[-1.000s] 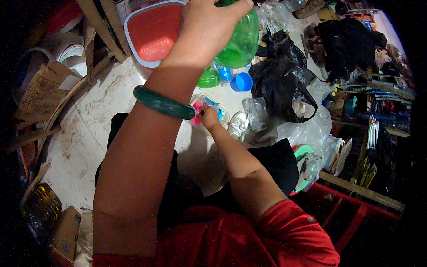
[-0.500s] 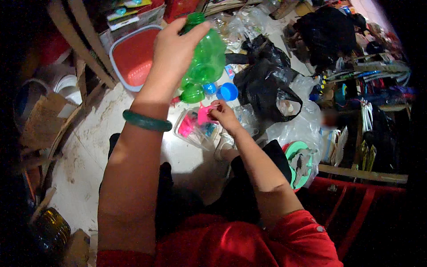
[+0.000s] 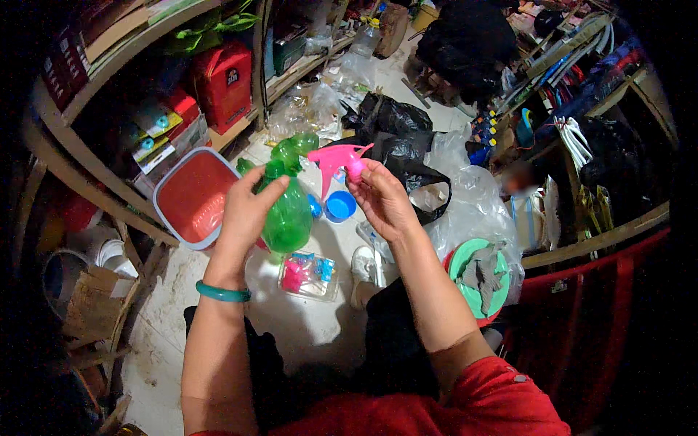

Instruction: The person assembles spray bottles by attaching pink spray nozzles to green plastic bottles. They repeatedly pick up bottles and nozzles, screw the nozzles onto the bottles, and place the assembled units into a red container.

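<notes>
Holding 1 round, see-through green plastic bottle (image 3: pixel 287 219) by the neck, left hand's (image 3: pixel 247 200) grip curled around. Pinching 1 pink plastic spray top (image 3: pixel 336 157) at its round end with the right hand (image 3: pixel 379 198), just beside the bottle. Cannot see all the left fingers (image 3: pixel 254 179), or make out every small piece in the clear plastic box (image 3: pixel 309 296) below.

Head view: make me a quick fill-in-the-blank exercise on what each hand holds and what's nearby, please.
1. The left hand grips a plastic bottle coloured ____.
2. The spray trigger head is in the ____ hand.
3. A bangle circles the ____ arm.
4. The open plastic cup on the floor is ____.

Missing words: green; right; left; blue.
</notes>
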Demonstrator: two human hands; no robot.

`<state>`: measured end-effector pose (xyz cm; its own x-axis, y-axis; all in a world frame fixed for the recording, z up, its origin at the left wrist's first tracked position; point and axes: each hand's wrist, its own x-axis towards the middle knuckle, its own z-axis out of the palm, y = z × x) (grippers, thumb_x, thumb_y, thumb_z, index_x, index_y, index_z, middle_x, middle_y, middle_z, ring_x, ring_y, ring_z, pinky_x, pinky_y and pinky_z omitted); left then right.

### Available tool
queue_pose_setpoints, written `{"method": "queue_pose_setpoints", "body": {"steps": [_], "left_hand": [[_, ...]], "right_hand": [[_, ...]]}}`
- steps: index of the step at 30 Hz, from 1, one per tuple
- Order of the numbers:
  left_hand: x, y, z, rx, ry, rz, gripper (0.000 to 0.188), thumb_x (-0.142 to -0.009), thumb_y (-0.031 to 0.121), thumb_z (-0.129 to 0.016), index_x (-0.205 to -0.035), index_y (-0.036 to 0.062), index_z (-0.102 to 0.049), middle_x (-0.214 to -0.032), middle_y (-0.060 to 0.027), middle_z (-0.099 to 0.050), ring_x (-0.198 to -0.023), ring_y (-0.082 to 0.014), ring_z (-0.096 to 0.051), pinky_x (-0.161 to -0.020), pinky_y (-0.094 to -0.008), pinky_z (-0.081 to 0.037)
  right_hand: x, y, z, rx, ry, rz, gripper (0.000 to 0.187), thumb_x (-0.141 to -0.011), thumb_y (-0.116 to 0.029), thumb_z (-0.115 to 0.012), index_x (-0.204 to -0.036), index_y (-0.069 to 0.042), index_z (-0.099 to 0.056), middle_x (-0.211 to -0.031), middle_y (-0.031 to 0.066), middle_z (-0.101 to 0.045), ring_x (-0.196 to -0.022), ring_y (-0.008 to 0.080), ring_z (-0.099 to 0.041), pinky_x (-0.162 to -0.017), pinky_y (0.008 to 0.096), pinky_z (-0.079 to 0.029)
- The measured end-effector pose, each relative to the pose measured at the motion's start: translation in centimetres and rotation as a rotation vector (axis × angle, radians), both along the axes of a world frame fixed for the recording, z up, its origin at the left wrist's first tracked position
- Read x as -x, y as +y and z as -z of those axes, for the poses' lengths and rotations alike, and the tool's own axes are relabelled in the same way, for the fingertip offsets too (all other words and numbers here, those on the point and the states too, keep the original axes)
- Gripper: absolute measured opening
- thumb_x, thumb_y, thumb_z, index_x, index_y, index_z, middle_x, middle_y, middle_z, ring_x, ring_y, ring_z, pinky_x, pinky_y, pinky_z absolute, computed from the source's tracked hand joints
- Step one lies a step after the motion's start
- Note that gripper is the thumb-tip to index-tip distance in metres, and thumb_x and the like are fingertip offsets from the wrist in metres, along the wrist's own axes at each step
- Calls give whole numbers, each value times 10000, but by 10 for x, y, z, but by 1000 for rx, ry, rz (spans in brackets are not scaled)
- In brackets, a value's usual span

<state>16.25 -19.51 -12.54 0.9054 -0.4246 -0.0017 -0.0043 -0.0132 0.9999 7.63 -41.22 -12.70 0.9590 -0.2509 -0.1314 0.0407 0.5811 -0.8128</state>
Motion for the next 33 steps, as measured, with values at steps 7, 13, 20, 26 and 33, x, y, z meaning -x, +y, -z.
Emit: {"method": "queue_pose_setpoints", "body": {"steps": [7, 13, 20, 26, 33], "left_hand": [[21, -14, -13, -57, 7, 86, 355, -791, 210, -658, -1028, -44, -584, -885, -47, -603, -794, -105, -543, -702, -246, -447], [30, -26, -14, -18, 55, 183, 317, -791, 179, -660, -1016, -30, -583, -913, -28, -593, -828, -91, -526, -735, -243, -437], [30, -31, 5, 23, -93, 189, 385, -784, 199, -672, -1061, -49, -574, -989, -87, -593, -863, -146, -555, -768, -252, -432], [31, -28, -1, -173, -349, 136, 441, -736, 227, -700, -1062, -46, -581, -991, -134, -592, -884, -221, -585, -756, -306, -452], [30, -24, 0, -288, -557, 107, 423, -716, 235, -693, -1036, -26, -601, -979, -171, -590, -894, -309, -580, -752, -355, -454]], "right_hand": [[3, 7, -13, -277, -130, 83, 151, -812, -13, -579, -942, 56, -547, -1015, 180, -587, -1046, 306, -549, -969, 354, -441], [10, 6, -17, -177, -33, 27, 278, -841, -130, -592, -1099, -42, -534, -1109, 103, -584, -1044, 206, -543, -897, 340, -444], [9, 17, -20, 30, -29, -70, 344, -840, -192, -601, -1156, -89, -510, -1136, 48, -579, -1004, 130, -537, -844, 290, -417], [5, 28, -19, 213, -81, -62, 353, -810, -136, -641, -1133, -60, -521, -1034, 18, -596, -960, 107, -547, -864, 258, -408], [5, 35, -16, 544, -89, -87, 310, -798, -108, -656, -1079, -35, -549, -963, -8, -585, -885, 64, -523, -805, 226, -419]]}}
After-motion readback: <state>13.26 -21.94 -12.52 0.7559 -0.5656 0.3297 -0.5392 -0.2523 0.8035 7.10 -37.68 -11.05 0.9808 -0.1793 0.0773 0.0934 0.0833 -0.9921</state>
